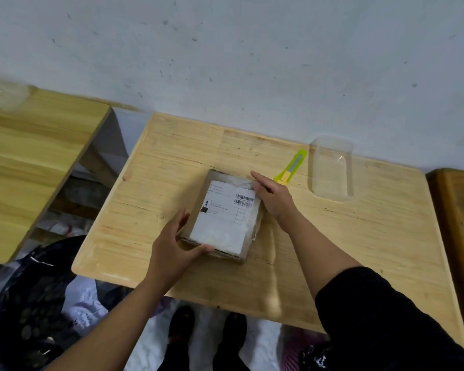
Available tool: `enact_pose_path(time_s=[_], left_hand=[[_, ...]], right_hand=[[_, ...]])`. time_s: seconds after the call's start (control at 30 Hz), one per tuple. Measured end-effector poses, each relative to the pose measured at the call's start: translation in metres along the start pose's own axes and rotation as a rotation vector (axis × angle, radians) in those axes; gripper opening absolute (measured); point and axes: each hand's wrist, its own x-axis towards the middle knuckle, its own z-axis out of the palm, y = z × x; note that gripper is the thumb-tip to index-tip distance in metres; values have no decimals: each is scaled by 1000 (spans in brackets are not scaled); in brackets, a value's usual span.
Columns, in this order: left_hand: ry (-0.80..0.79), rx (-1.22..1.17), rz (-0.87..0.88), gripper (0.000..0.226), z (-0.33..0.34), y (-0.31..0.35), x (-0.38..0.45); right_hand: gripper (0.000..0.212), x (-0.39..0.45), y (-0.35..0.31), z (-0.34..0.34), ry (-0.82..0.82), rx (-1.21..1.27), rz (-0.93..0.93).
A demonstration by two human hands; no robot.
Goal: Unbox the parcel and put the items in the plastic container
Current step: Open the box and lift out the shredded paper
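Head view, looking down over a light wooden desk [359, 236] set against a pale, scuffed wall [225, 49].

Parcel [224, 214]: a small cardboard box wrapped in clear tape, lying flat near the middle of the desk, slightly skewed. A white shipping label [225, 212] with barcodes covers most of its top face. Box is sealed.

Left hand [176, 245]: fingers spread along the parcel's left edge, thumb hooked at the near left corner. It presses against the side of the box, not closed around it.

Right hand [272, 196]: laid flat and open along the parcel's right edge, fingers extended toward the far right corner, palm side against the box. Right arm wears a dark sleeve [386, 317] pushed up past the forearm.

Utility knife [292, 167]: yellow-green handle, lying on the desk just beyond the right hand, angled toward the wall. Whether the fingers touch it cannot be told; neither hand holds it.

Plastic container [331, 170]: clear, rectangular with rounded corners, standing open on the desk to the right of the knife, near the wall, well apart from the parcel.

A second wooden desk [32, 162] stands to the left, carrying a clear container [4, 96] at its far corner. A black bag [24, 303] sits on the floor at lower left. Dark shoes [182, 328] show below the near desk edge.
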Motion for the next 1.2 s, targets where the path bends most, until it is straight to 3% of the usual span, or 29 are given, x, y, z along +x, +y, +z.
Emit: enact_pose_path(time_s=[0.3,0.57,0.63,0.7,0.77,0.83,1.2], left_hand=[[77,45,14,85,-33,9,68],[-37,99,-21,41,-14,35,95],[-140,43,11,47,-11,31,90],[-274,-49,54,71,-10,22,81],[-353,-37,93,103,-11,13,71],[-371,-2,118,120,-11,8,65],[-308,79,157,112,-6,8,56]], right_hand=[[43,-54,16,20,331,34,79],[58,-110,24,56,509,-77,85],[62,-120,25,56,494,-64,64],[69,-124,29,53,476,-63,47],[59,-125,33,51,462,-97,18],[44,-123,34,52,465,-131,-17],[10,-112,27,56,534,-28,-16]])
